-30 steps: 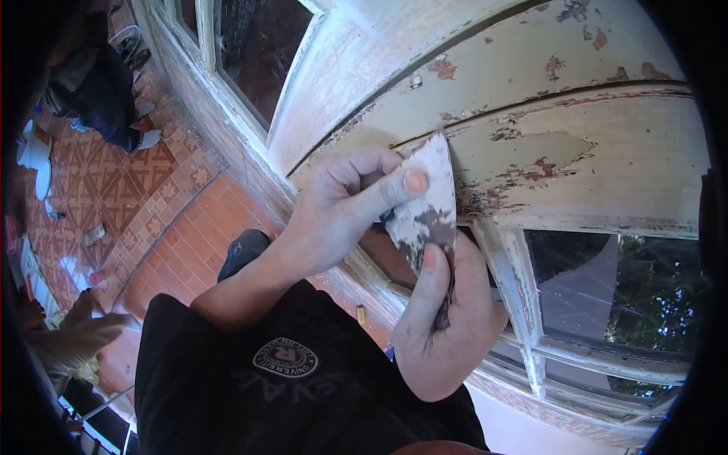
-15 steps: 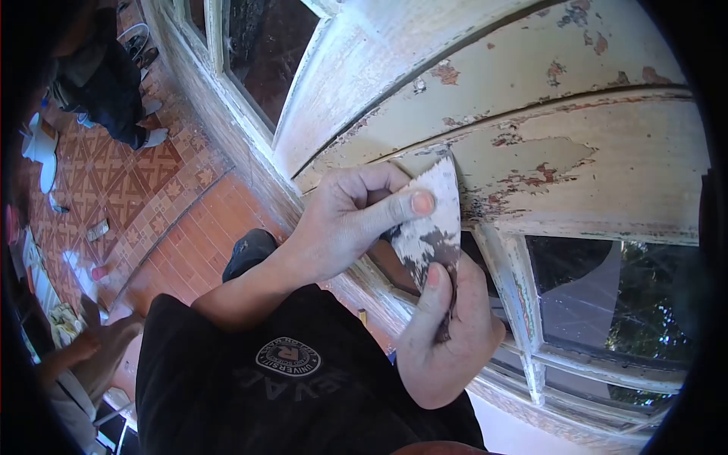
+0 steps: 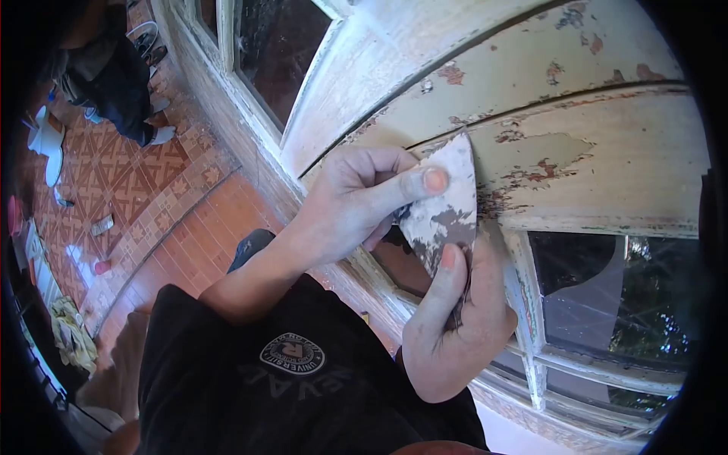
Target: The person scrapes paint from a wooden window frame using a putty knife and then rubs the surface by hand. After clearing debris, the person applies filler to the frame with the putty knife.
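A putty knife (image 3: 455, 206), its broad blade patched white and dark, tapers down into my right hand (image 3: 466, 326). That hand is closed around the narrow handle end, thumb lying along the lower blade. My left hand (image 3: 356, 193) grips the blade too, its thumb pressed on the white-coated face and its fingers partly hidden behind. The blade's upper corner overlaps a wooden panel (image 3: 637, 144) with cream paint, which is chipped and flaking to the right of the blade. Pale dust coats both hands.
Window panes (image 3: 576, 303) sit in a worn white frame below the panel. On the tiled floor (image 3: 174, 220) to the left, another person (image 3: 114, 83) stands near a white bucket (image 3: 47, 136). A crumpled yellowish cloth (image 3: 72, 334) and part of a second person (image 3: 114, 379) show lower left.
Both hands and the putty knife have shifted slightly right in view, with the blade's tip a little higher. At lower left, the second person's arm has moved down, largely out of view.
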Demonstrator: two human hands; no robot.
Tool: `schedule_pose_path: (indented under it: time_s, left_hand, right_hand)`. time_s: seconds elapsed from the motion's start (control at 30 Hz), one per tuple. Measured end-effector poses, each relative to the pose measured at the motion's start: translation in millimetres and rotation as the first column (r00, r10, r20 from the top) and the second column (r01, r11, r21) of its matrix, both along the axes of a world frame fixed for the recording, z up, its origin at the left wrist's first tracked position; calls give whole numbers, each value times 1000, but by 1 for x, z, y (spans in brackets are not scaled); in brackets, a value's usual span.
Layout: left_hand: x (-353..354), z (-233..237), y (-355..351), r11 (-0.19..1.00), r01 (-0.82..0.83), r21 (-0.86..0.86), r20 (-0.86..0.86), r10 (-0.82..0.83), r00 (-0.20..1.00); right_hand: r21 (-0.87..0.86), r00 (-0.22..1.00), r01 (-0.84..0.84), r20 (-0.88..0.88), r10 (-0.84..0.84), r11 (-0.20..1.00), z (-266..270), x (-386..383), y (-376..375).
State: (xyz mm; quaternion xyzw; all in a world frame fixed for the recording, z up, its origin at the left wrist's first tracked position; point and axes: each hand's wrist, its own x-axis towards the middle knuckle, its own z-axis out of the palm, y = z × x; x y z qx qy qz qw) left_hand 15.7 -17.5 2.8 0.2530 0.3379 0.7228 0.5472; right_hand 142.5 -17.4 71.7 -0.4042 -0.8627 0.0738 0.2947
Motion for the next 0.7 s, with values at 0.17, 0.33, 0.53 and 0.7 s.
schedule_pose_path:
  time_s: [0.17, 0.33, 0.53, 0.7]
  left_hand:
    - [6, -2, -2, 999, -45, -13, -67, 44, 997]
    - [7, 2, -7, 1000, 10, 6, -57, -9, 998]
    - [1, -1, -3, 1000, 3, -4, -52, -3, 999]
    - [7, -2, -2, 1000, 8, 13, 19, -9, 1000]
  right_hand:
    - [48, 992, -88, -83, 91, 995, -5, -5, 5]
    - [37, 994, -98, -37, 100, 994, 2, 7, -4]
    - [-13, 996, -90, -20, 90, 996, -2, -1, -6]
    - [52, 992, -119, -33, 121, 992, -5, 1, -2]
